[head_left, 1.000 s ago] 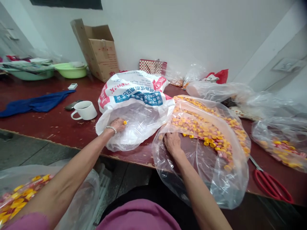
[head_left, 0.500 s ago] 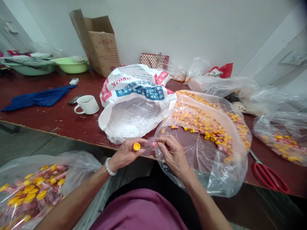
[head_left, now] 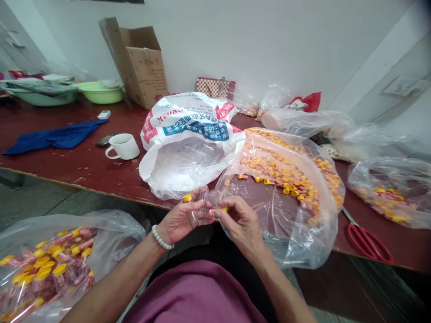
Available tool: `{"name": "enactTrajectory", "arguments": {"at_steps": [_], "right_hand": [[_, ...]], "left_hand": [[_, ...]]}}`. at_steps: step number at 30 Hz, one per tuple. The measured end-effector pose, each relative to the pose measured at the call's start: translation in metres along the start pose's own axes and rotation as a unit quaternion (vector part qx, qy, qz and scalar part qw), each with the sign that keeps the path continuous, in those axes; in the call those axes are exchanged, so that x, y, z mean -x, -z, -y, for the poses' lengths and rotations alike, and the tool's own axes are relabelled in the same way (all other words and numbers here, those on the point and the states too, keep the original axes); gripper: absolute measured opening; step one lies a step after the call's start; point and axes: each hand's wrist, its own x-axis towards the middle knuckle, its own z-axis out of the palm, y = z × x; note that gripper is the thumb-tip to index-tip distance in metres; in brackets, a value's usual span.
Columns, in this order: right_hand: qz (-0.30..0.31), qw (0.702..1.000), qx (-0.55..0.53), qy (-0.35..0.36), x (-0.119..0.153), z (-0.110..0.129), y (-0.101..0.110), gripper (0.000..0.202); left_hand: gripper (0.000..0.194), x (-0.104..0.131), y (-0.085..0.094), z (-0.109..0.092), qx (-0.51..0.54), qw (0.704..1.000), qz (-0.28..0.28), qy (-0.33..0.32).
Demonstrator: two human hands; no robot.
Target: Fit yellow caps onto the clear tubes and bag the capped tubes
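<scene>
My left hand [head_left: 178, 220] is closed around clear tubes. One is an empty clear tube [head_left: 204, 196] pointing up by the fingertips; a yellow cap [head_left: 187, 198] tops another lying across the palm. My right hand [head_left: 240, 222] pinches a yellow cap [head_left: 224, 209] with a small pink-and-white piece [head_left: 212, 212] on its end, close to the tubes. Behind my hands a white printed sack [head_left: 193, 134] lies with its mouth facing me; clear tubes show inside. Right of it, a clear plastic bag [head_left: 269, 244] holds many yellow caps with pink-and-white pieces.
At lower left, a large clear bag [head_left: 116, 229] holds yellow-capped tubes with pink contents. Red-handled scissors [head_left: 368, 242] lie at the table's right edge. A white mug [head_left: 125, 146], a blue cloth [head_left: 57, 136], a cardboard box [head_left: 146, 74] and a green basin [head_left: 101, 94] stand farther left.
My left hand has turned its palm upward, showing the tubes it holds. My right hand has shifted slightly down, keeping the pink-and-white piece near the left fingers. The view has moved slightly.
</scene>
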Motion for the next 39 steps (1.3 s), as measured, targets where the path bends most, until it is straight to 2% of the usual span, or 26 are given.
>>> {"name": "enactTrajectory", "arguments": {"at_steps": [2, 4, 8, 11, 14, 18, 22, 24, 27, 29, 32, 34, 37, 39], "right_hand": [[-0.004, 0.999, 0.034, 0.038, 0.006, 0.006, -0.005, 0.006], [-0.037, 0.996, 0.064, 0.058, 0.009, 0.009, -0.009, 0.004], [-0.112, 0.986, 0.102, 0.070, 0.007, 0.005, -0.010, 0.001], [-0.122, 0.982, 0.124, 0.068, 0.004, -0.005, -0.009, 0.002], [-0.125, 0.985, 0.116, 0.035, 0.001, -0.016, -0.010, 0.011], [-0.087, 0.994, 0.058, -0.033, -0.002, -0.021, -0.010, 0.017], [-0.032, 0.997, 0.015, -0.073, 0.000, -0.015, -0.007, 0.019], [-0.005, 0.998, 0.038, -0.049, 0.002, -0.012, -0.005, 0.021], [0.065, 0.994, 0.090, 0.020, 0.006, -0.010, -0.003, 0.053], [0.089, 0.989, 0.110, 0.046, 0.007, -0.010, -0.004, 0.064], [0.061, 0.987, 0.141, 0.050, 0.008, -0.011, -0.007, 0.055], [0.053, 0.983, 0.167, 0.057, 0.007, -0.010, -0.011, 0.047], [0.102, 0.968, 0.213, 0.084, 0.005, -0.010, -0.018, 0.045], [0.148, 0.957, 0.226, 0.104, 0.004, -0.011, -0.026, 0.049]], "left_hand": [[0.035, -0.004, 0.001, 0.002, 0.073, 0.997, -0.015, 0.003], [0.023, -0.008, 0.003, 0.006, 0.113, 0.993, -0.032, 0.006], [0.008, -0.008, 0.004, 0.016, 0.150, 0.988, -0.015, 0.030], [0.013, -0.002, 0.005, 0.022, 0.118, 0.992, -0.005, 0.030], [0.019, 0.004, 0.003, 0.025, 0.019, 1.000, 0.000, 0.013], [0.023, 0.011, -0.002, 0.027, -0.111, 0.992, 0.045, 0.042], [0.020, 0.011, -0.005, 0.032, -0.082, 0.992, 0.078, 0.061], [0.020, 0.010, -0.004, 0.033, -0.047, 0.995, 0.073, 0.051], [0.016, 0.007, -0.002, 0.032, -0.019, 0.997, 0.050, 0.048], [0.014, 0.006, -0.002, 0.030, -0.013, 0.997, 0.042, 0.057], [0.015, 0.005, -0.003, 0.027, -0.031, 0.997, 0.042, 0.050], [0.015, 0.005, -0.005, 0.028, -0.066, 0.997, 0.035, 0.024], [0.015, 0.008, -0.005, 0.030, -0.130, 0.991, 0.008, -0.042], [0.022, 0.012, -0.002, 0.029, -0.140, 0.987, -0.022, -0.076]]}}
